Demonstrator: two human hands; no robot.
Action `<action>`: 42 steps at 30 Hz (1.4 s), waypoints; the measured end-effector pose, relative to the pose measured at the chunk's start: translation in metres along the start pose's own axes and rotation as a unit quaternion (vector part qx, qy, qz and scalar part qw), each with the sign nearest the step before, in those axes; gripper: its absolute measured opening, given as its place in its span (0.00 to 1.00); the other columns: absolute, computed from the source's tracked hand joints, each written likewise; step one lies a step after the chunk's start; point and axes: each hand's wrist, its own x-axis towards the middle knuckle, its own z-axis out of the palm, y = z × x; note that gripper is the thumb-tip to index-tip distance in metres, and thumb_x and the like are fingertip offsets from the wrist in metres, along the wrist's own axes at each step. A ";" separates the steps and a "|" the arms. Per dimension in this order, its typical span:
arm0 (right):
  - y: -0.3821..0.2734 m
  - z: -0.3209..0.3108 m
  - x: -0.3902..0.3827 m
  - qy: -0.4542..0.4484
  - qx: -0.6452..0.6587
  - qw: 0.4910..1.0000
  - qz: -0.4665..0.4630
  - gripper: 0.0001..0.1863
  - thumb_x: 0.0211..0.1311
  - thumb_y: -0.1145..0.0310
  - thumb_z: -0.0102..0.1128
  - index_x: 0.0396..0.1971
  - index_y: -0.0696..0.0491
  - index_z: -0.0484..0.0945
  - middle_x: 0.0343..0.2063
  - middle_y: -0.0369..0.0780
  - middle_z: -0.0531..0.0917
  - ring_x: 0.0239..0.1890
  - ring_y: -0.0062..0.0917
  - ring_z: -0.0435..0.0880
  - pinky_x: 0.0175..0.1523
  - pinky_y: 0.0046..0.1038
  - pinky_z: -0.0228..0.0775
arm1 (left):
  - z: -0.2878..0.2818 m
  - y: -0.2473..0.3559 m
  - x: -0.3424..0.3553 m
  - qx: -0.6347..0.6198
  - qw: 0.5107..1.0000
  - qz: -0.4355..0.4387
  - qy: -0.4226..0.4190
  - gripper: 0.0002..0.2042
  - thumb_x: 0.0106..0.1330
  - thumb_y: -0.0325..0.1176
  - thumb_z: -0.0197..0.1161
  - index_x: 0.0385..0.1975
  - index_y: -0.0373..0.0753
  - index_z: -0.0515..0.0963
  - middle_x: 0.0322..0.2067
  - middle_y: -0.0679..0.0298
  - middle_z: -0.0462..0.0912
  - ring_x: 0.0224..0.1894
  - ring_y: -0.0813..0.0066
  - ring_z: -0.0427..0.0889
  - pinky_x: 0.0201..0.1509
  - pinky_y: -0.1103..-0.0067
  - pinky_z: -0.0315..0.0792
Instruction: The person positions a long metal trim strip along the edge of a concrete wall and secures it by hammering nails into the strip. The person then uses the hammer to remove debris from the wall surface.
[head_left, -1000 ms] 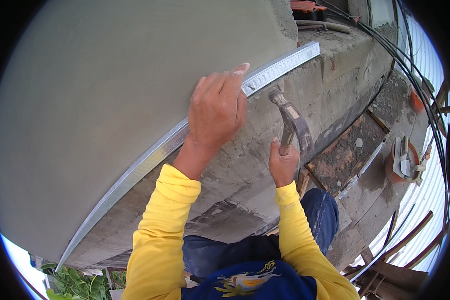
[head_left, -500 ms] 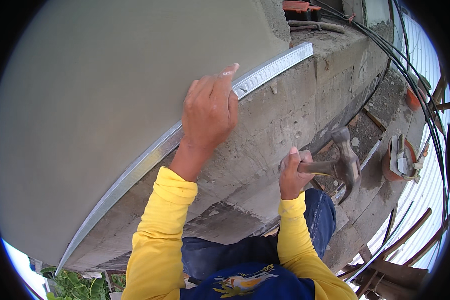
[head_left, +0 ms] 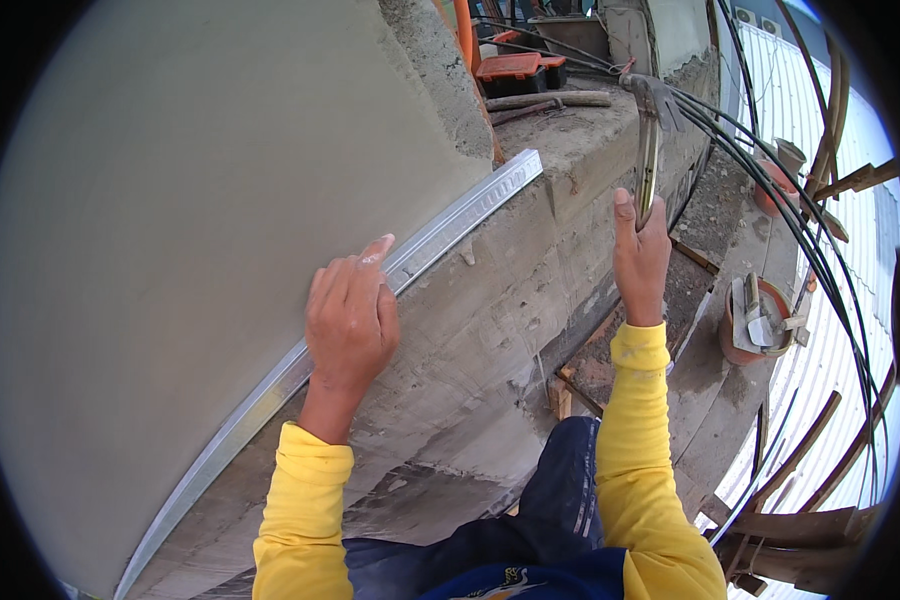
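My left hand [head_left: 353, 312] is closed over a long silvery metal channel [head_left: 467, 215], its fingers curled across the upper side. The channel lies along the border between a smooth grey plastered surface [head_left: 190, 200] and a rough concrete face [head_left: 490, 310]. One end of it shows beyond my fingertips; the other runs down to the lower left, curved by the lens. To the right, my right hand [head_left: 641, 258] grips a claw hammer [head_left: 650, 150] by its handle, with the head raised and apart from the channel. My left palm is hidden.
An orange-and-black toolbox [head_left: 512, 70] sits on the far ledge, with a bent rod [head_left: 550, 100] in front. Black cables [head_left: 805, 235] hang down the right side. A bucket [head_left: 738, 345] with a trowel [head_left: 757, 318] stands on the grey planks [head_left: 715, 400] beside me.
The hammer has swung up and away, its head now pointing to the far side. My view has shifted, so the channel and left hand appear lower and further left; that grip looks the same.
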 end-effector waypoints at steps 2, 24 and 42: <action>-0.003 -0.003 0.059 -0.026 -0.089 0.996 -0.005 0.29 0.81 0.40 0.50 0.49 0.56 0.73 0.30 0.54 0.83 0.36 0.57 0.84 0.43 0.50 0.73 | 0.001 0.000 0.004 -0.002 1.000 0.006 0.010 0.18 0.64 0.18 0.55 0.53 0.32 0.84 0.33 0.56 0.83 0.31 0.62 0.77 0.39 0.69 0.72; 0.045 0.136 0.276 -0.448 -0.283 0.792 -0.301 0.18 0.64 0.76 0.68 0.52 0.43 0.91 0.49 0.45 0.89 0.57 0.41 0.86 0.66 0.41 0.75 | -0.005 0.003 0.005 0.010 1.000 -0.012 -0.024 0.20 0.61 0.18 0.57 0.53 0.32 0.83 0.28 0.59 0.78 0.29 0.61 0.76 0.35 0.69 0.69; 0.069 0.124 0.307 -0.462 -0.247 0.819 -0.234 0.12 0.58 0.70 0.73 0.43 0.53 0.91 0.43 0.48 0.90 0.50 0.44 0.89 0.59 0.40 0.76 | -0.001 0.005 0.004 0.006 1.000 -0.022 -0.013 0.20 0.61 0.17 0.58 0.53 0.31 0.83 0.29 0.58 0.78 0.29 0.61 0.76 0.36 0.69 0.71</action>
